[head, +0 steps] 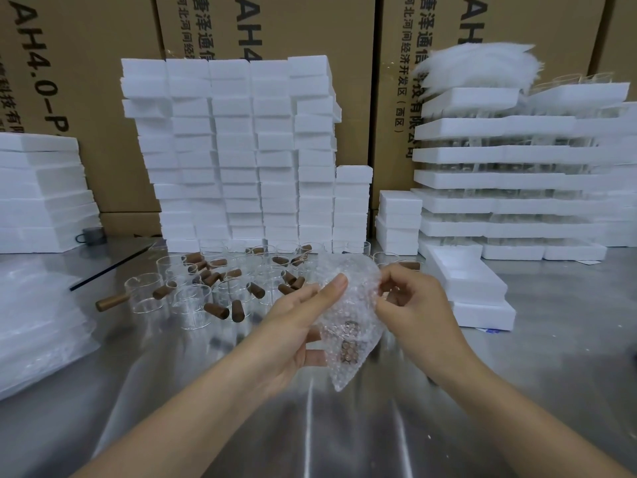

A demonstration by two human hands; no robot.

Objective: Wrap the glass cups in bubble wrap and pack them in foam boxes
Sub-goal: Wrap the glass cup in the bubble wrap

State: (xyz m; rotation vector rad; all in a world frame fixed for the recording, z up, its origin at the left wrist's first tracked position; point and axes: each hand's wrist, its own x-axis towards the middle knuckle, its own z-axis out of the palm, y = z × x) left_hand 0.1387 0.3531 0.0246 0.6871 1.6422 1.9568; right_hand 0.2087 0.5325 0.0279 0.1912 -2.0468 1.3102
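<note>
Above the steel table both my hands hold a bundle of bubble wrap point(348, 315); a brown handle of a glass cup shows through its lower half. My left hand point(300, 326) grips the bundle from the left with thumb and fingers curled round it. My right hand point(410, 298) pinches the wrap's upper right edge. Several bare glass cups with brown wooden handles point(193, 298) stand in a cluster on the table behind my hands. An open foam box point(465, 270) lies to the right on other foam boxes.
A tall stack of white foam boxes point(241, 150) rises behind the cups. Foam trays with glassware point(517, 181) are piled at the right. Sheets of bubble wrap point(38, 322) lie at the left by more foam point(41, 194). Cardboard cartons point(86, 98) close the back.
</note>
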